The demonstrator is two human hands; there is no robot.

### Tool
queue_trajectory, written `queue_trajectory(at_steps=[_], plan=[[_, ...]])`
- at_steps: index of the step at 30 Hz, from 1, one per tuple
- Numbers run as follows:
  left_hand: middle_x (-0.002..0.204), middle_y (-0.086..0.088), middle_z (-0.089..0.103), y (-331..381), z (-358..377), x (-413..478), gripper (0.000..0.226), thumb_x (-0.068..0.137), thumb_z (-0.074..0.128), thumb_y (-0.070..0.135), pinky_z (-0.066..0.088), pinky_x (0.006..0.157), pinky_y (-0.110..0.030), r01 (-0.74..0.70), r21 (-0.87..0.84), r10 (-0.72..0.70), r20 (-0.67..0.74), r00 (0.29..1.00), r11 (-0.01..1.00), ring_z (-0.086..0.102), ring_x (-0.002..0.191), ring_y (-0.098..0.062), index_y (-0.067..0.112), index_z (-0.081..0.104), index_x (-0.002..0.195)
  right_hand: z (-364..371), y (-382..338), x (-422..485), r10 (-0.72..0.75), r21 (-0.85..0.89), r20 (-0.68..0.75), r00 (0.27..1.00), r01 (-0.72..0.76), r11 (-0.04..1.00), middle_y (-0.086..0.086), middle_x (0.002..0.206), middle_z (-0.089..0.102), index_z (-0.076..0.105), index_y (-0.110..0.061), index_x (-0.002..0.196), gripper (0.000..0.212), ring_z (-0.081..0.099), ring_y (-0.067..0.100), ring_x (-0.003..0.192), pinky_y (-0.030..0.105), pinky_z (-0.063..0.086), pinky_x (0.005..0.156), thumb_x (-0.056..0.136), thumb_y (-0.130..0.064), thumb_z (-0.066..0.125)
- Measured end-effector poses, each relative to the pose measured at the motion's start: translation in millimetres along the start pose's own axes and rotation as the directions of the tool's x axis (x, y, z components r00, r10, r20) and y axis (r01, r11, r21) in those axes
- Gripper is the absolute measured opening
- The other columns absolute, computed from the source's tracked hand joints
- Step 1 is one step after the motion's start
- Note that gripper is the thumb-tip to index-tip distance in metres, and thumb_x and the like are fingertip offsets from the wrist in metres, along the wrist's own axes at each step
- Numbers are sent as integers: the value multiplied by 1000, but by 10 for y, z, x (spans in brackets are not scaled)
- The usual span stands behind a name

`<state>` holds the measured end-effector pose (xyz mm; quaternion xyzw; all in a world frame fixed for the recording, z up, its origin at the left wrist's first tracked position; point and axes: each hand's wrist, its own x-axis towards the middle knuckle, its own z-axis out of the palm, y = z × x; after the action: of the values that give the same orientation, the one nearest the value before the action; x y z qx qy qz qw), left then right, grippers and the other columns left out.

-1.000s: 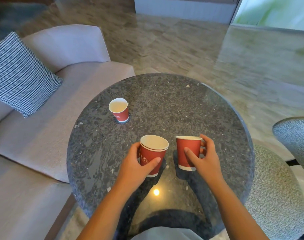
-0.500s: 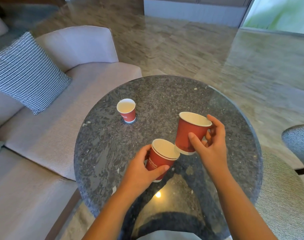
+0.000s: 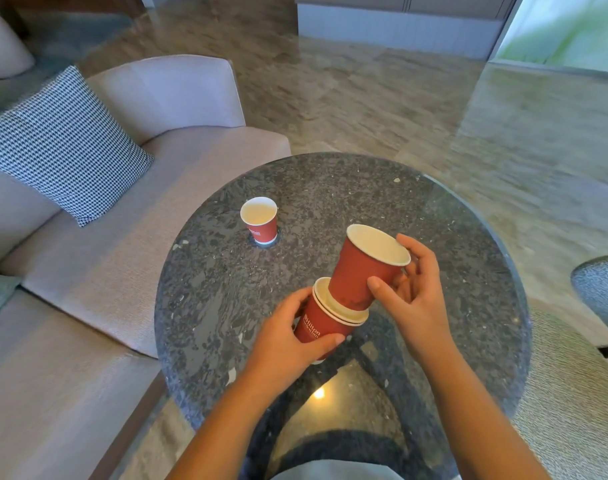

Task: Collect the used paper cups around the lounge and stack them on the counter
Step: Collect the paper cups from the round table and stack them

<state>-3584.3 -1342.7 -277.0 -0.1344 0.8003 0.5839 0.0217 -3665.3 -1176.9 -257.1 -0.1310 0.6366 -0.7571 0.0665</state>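
While the left hand (image 3: pixel 288 344) grips a tilted red paper cup (image 3: pixel 317 328) toward the near edge of the round speckled stone table (image 3: pixel 365 188), the right hand (image 3: pixel 417 296) holds a second red cup (image 3: pixel 358 268), its base just inside; matching their tilts should let it seat fully

Round speckled dark stone table (image 3: pixel 434 216), one red paper cup (image 3: pixel 260 220) upright on it.

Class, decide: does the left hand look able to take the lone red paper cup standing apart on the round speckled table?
Probably not yet: nothing stands before the lone red paper cup, but the left hand grips the lower red cup, the right hand slotting an upper red cup in.
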Motion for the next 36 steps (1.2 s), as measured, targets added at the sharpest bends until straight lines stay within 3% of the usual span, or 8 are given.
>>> queue_trajectory(at_steps=[4,10,14,20,24,33,36], plan=[[106,36,55,23,6,-5,61,64,81,37,43,71,-1,-20,0,20,-17,1000,1000,50,98,18,67,44,102,-15,42,-42,40,-25,71,997,-39,999,9,123,53,40,-22,122,63,55,20,112,37,48,94,67,-18,70],[108,32,56,54,-15,-13,62,64,82,32,43,71,-2,-48,-4,48,-58,997,999,52,97,16,62,47,104,-71,90,-91,99,-121,150,984,-82,989,2,122,55,39,-20,125,66,54,15,115,29,46,96,68,-20,71],[110,30,53,57,-20,-8,63,65,82,28,41,71,-1,-51,9,52,-74,996,999,50,97,19,58,44,105,-106,87,-116,128,-184,199,972,-91,979,4,126,54,37,-17,128,67,52,16,119,44,40,102,70,-25,68],[102,44,52,54,-29,-36,65,65,82,30,41,68,0,-45,22,46,-55,997,999,46,96,25,69,42,99,-99,54,-112,187,-240,209,960,-135,961,-4,123,57,49,-22,121,51,54,8,115,44,41,102,73,-34,63],[101,54,44,72,-25,-65,72,66,82,30,38,67,3,-52,31,53,-39,998,998,43,95,28,78,38,95,-80,80,-111,222,-259,236,946,-159,953,2,121,59,53,-15,120,49,57,14,112,46,45,97,74,-31,64],[102,41,55,-1,-94,-117,64,64,83,23,42,72,-1,-22,15,23,-106,994,1000,50,97,19,60,47,102,44,143,-148,273,-274,260,926,-200,941,-8,115,62,54,-27,115,45,58,7,108,41,46,98,72,-36,63],[100,37,55,-45,-144,-140,63,63,83,22,41,71,-1,7,6,-6,-138,990,1000,50,97,20,57,48,102,118,162,-133,287,-294,282,915,-203,934,-7,118,61,53,-28,116,47,57,9,111,45,43,99,72,-39,62]])
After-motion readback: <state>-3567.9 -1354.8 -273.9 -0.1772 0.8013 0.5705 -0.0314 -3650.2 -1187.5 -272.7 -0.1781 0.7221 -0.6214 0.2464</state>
